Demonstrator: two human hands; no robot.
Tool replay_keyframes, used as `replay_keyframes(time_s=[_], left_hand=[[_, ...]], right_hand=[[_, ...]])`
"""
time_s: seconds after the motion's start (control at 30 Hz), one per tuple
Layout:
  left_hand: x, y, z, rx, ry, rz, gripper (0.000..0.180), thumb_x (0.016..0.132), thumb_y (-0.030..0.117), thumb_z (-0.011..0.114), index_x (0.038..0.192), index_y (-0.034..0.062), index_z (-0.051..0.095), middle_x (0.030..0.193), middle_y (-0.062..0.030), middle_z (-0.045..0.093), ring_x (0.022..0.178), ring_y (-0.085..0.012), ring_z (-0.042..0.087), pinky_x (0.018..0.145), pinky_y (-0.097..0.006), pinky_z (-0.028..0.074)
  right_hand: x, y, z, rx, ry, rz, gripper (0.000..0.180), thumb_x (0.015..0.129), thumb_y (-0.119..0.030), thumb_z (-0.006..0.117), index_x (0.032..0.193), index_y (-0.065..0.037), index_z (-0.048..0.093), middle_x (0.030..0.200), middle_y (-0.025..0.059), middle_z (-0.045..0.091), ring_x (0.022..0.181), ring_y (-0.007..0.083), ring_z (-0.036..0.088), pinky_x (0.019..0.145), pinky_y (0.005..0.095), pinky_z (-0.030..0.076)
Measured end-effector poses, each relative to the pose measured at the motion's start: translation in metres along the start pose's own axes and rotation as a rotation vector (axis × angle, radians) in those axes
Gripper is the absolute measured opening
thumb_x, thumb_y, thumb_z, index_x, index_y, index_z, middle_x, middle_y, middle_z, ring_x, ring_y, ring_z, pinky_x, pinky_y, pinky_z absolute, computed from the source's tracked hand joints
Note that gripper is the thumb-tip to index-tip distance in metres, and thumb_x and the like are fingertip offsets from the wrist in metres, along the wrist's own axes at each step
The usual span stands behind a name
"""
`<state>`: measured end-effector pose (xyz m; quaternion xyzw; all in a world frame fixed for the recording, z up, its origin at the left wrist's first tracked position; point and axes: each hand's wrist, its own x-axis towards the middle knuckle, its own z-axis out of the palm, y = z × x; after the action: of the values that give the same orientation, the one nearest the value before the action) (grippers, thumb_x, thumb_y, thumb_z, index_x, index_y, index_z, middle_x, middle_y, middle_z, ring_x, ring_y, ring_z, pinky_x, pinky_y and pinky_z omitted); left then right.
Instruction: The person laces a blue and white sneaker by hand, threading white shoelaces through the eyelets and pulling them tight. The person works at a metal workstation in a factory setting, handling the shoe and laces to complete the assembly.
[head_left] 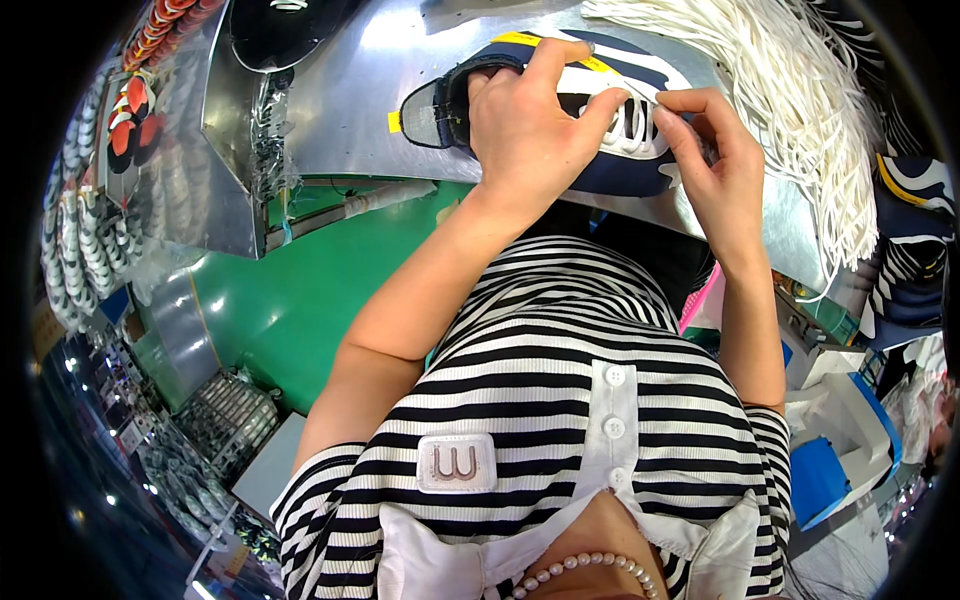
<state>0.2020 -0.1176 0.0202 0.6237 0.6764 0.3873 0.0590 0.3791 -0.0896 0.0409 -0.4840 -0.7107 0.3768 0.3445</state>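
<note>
A navy, white and yellow shoe upper (610,182) lies on the metal table in front of me, its grey-lined collar to the left. My left hand (530,135) grips it at the opening; some of its fingers are hidden inside, the index finger reaches across the top and the thumb presses by the eyelets. A white shoelace (628,147) runs in several rows across the throat. At the throat's right end, my right hand (722,165) is closed, thumb and index finger pinched on the lace by the eyelets.
A thick bundle of loose white laces (770,120) spreads over the right of the metal table (350,110). More navy and white uppers (910,240) are stacked at far right. A round black object (280,35) sits at upper left. Red-and-black pieces (130,125) hang farther left.
</note>
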Motion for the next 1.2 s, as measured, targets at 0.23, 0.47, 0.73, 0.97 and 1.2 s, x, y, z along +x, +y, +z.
replay_keyframes(time_s=[0.23, 0.47, 0.73, 0.97, 1.2], left_hand=[[-0.002, -0.001, -0.002, -0.041, -0.028, 0.021, 0.042, 0.075, 0.028, 0.082, 0.107, 0.0051, 0.065, 0.081, -0.0068, 0.073, 0.069, -0.0237, 0.065, 0.076, -0.034, 0.047], [0.001, 0.011, -0.016, -0.155, -0.278, -0.034, 0.037, 0.085, 0.016, 0.070, 0.119, 0.0032, 0.061, 0.090, -0.0073, 0.072, 0.077, -0.0177, 0.064, 0.076, -0.030, 0.048], [0.023, -0.006, -0.026, -0.854, -0.379, -0.508, 0.037, 0.085, 0.010, 0.070, 0.119, -0.0012, 0.060, 0.097, -0.0078, 0.071, 0.085, -0.0092, 0.064, 0.076, -0.024, 0.051], [0.009, -0.007, 0.003, -0.246, -0.088, -0.081, 0.052, 0.073, 0.017, 0.077, 0.118, 0.0052, 0.055, 0.098, -0.0147, 0.069, 0.083, -0.0348, 0.064, 0.081, -0.042, 0.049], [0.023, -0.003, -0.040, -0.764, -0.593, -0.361, 0.059, 0.076, 0.005, 0.079, 0.128, 0.0017, 0.052, 0.093, -0.0006, 0.058, 0.080, -0.0072, 0.048, 0.071, -0.021, 0.044]], right_hand=[[0.011, 0.004, -0.004, -0.092, -0.076, -0.136, 0.011, 0.086, -0.012, 0.069, 0.094, -0.004, 0.065, 0.086, 0.0071, 0.066, 0.070, 0.0240, 0.062, 0.063, 0.0317, 0.049], [0.035, -0.003, 0.017, -0.364, -0.118, -0.352, 0.011, 0.086, -0.014, 0.065, 0.091, -0.004, 0.062, 0.083, 0.0108, 0.063, 0.068, 0.0328, 0.061, 0.060, 0.0401, 0.048], [0.028, 0.009, -0.043, -0.021, -0.201, 0.015, 0.019, 0.088, -0.015, 0.068, 0.105, -0.006, 0.067, 0.073, 0.0027, 0.062, 0.064, 0.0113, 0.056, 0.060, 0.0263, 0.045], [0.011, 0.021, 0.015, -0.019, 0.089, 0.023, 0.015, 0.087, -0.016, 0.067, 0.099, -0.009, 0.069, 0.078, 0.0070, 0.069, 0.062, 0.0183, 0.063, 0.059, 0.0280, 0.047], [0.019, 0.035, 0.016, 0.568, 0.293, 0.153, 0.015, 0.093, -0.010, 0.067, 0.105, -0.001, 0.068, 0.087, 0.0002, 0.066, 0.079, 0.0048, 0.057, 0.073, 0.0203, 0.047]])
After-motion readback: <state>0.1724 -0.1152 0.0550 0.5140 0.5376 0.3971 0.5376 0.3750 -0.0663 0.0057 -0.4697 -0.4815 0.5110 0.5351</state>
